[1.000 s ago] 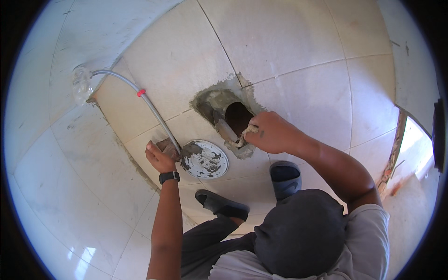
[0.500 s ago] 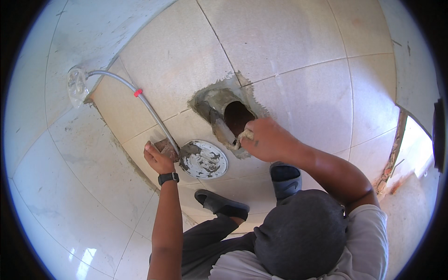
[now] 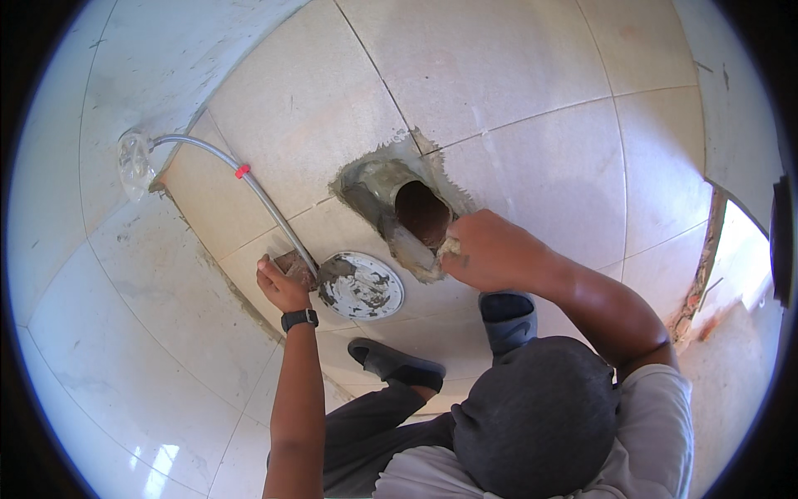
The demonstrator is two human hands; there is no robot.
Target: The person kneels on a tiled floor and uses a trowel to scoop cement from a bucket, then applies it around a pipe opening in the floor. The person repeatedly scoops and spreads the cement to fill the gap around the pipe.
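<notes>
My right hand (image 3: 492,251) is closed on a beige, crumpled rag (image 3: 450,247), held at the right rim of a round pipe opening (image 3: 422,213) in the floor. Wet grey cement (image 3: 371,179) surrounds this opening inside a rough cutout in the tiles. My left hand (image 3: 284,287), with a black watch on its wrist, rests low at the floor with its fingers apart. It lies against a brown, square patch (image 3: 295,266), whose kind I cannot make out. Right beside it is a round white plate (image 3: 362,285) smeared with grey cement.
A grey flexible hose (image 3: 264,195) with a red ring curves from a plastic-wrapped wall fitting (image 3: 135,158) down to the brown patch. My sandalled feet (image 3: 395,363) stand just below the plate. Tiled wall (image 3: 125,333) rises at the left; a broken doorway edge (image 3: 700,266) is at the right.
My right hand has moved slightly right along the pipe's rim with the rag, and more of the opening's lower edge shows. The left hand has stayed in place.
</notes>
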